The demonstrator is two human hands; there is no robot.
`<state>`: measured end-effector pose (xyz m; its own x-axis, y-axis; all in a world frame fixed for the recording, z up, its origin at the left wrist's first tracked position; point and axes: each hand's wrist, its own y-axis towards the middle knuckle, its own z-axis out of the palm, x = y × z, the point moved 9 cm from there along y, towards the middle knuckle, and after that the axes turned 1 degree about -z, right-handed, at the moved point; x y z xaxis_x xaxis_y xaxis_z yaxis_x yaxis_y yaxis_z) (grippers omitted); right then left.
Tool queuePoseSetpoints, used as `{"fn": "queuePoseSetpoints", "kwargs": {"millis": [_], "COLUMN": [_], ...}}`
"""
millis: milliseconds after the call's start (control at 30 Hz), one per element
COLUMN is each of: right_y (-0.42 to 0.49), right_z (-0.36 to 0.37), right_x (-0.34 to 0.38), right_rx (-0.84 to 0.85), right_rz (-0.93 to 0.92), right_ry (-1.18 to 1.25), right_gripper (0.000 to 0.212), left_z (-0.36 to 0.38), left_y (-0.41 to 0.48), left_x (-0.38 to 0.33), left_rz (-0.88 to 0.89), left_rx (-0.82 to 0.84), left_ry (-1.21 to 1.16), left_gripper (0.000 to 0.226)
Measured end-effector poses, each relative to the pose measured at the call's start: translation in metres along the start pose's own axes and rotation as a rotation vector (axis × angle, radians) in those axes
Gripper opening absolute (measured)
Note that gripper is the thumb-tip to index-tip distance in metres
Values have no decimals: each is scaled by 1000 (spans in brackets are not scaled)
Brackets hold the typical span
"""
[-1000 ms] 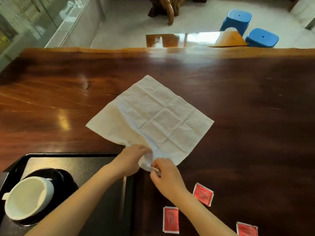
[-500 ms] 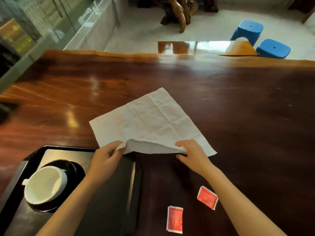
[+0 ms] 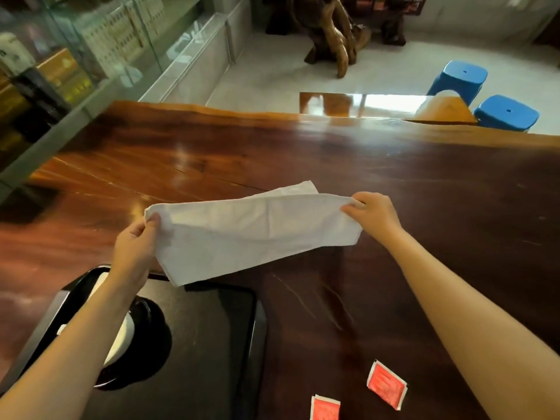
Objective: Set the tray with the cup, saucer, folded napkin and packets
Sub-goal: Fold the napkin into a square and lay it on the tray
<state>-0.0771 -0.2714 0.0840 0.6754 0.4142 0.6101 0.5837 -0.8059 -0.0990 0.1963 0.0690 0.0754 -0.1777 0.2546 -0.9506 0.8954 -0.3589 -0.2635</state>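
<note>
Dark polished wood of the table (image 3: 394, 183) filled most of the view, with a pale floor and two blue stools (image 3: 485, 95) beyond its far edge at about 1 o'clock. The napkin (image 3: 254, 234) hung in the air above the table, near the middle, folded once into a long band. The left hand (image 3: 133, 253) was pinched on its end at 9 o'clock, and the right hand (image 3: 375, 216) was pinched on the other end at 3 o'clock. The far layer stuck out behind the fold, so the edges were not yet even.

The black tray (image 3: 212, 322) lay at 7 o'clock. The saucer (image 3: 151, 338) was on it, and the white cup (image 3: 124, 338) sat on the saucer, mostly hidden by the left forearm. Two red packets (image 3: 386, 383) lay on the wood at 5 o'clock, outside the tray.

I judged several risks. The uneven layers could give a crooked fold if the hands pressed it down as it was. The thin paper could slip from one pinch and open again. The left forearm passed close above the cup, so a low movement there could knock it. The hanging lower corner could also drag on the tray rim.
</note>
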Motion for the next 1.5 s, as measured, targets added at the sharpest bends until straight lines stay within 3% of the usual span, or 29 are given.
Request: {"fn": "queuePoseSetpoints", "kwargs": {"millis": [133, 300, 433, 500, 567, 633, 700, 767, 833, 933, 1133, 1500], "right_y": [47, 98, 122, 129, 134, 133, 125, 109, 82, 63, 117, 125], "right_z": [0, 60, 105, 120, 127, 134, 156, 204, 263, 311, 268, 195], "right_x": [23, 13, -1, -7, -8, 2, 32, 75, 114, 122, 57, -40], "right_rx": [-106, -149, -149, -153, -191, -286, -324, -158, 96, 272, 136, -2], "right_rz": [51, 102, 152, 192, 193, 123, -60, -297, -500, -575, -342, -50], "right_ry": [300, 330, 229, 209, 90, -181, -234, -182, -262, -441, -501, -496], "right_gripper": [40, 25, 21, 22, 32, 44, 50, 52, 52, 53, 57, 59], "left_z": [-2, 2, 9, 11, 9, 14, 43, 86, 114, 120, 130, 81], "left_y": [52, 111, 132, 137, 139, 132, 116, 108, 108, 116, 142, 176], "left_x": [7, 61, 88, 90, 92, 84, 74, 85, 114, 133, 128, 126], "left_rz": [6, -85, -114, -110, -89, 44, 256, 331, 279, 319, 452, 412], "left_rx": [-82, -145, -186, -213, -251, -299, -245, -55, 76, 70, 138, 77], "left_ry": [54, 174, 236, 249, 330, 494, 645, 805, 1005, 1188, 1271, 1283], "left_gripper": [20, 29, 36, 21, 30, 38, 39, 43, 50, 61, 71, 67]}}
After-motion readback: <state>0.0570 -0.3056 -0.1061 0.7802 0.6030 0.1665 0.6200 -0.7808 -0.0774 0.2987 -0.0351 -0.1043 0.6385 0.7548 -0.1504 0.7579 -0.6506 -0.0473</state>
